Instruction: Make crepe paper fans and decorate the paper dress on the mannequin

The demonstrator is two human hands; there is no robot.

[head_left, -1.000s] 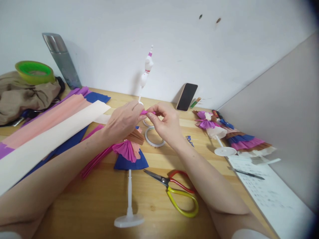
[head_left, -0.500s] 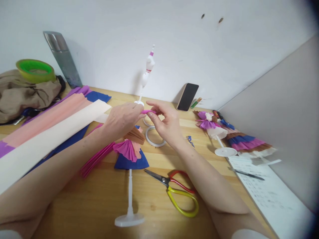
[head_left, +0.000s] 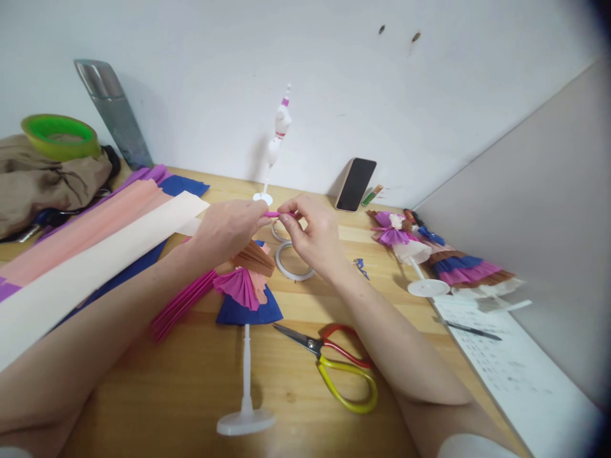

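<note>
- nearest, a white stand (head_left: 245, 422) rises under a small figure's blue skirt (head_left: 251, 312), overlaid with pleated pink, peach and brown paper.
- beside it lie scissors (head_left: 312, 345), blades slightly parted, red and yellow handles on the wood.
- rightward, a dark pen (head_left: 472, 330) rests across a printed white sheet (head_left: 506, 369).
- a bundle of folded pink paper (head_left: 184, 305) lies past the left forearm.
- the left hand (head_left: 229, 227), fingers curled, grasps one end of a narrow pink strip (head_left: 273, 214).
- the right hand (head_left: 315, 232), half closed, pinches the other end between thumb and fingertips; the strip spans the gap, above white rings (head_left: 293, 276).
- far left, a green-yellow tape roll (head_left: 67, 151) sits on crumpled tan cloth (head_left: 52, 184).
- behind, a slim white figure (head_left: 273, 151) stands upright; a phone (head_left: 356, 184) leans on the wall.
- the capped grey bottle (head_left: 117, 121) stands against the wall, its contents hidden.
</note>
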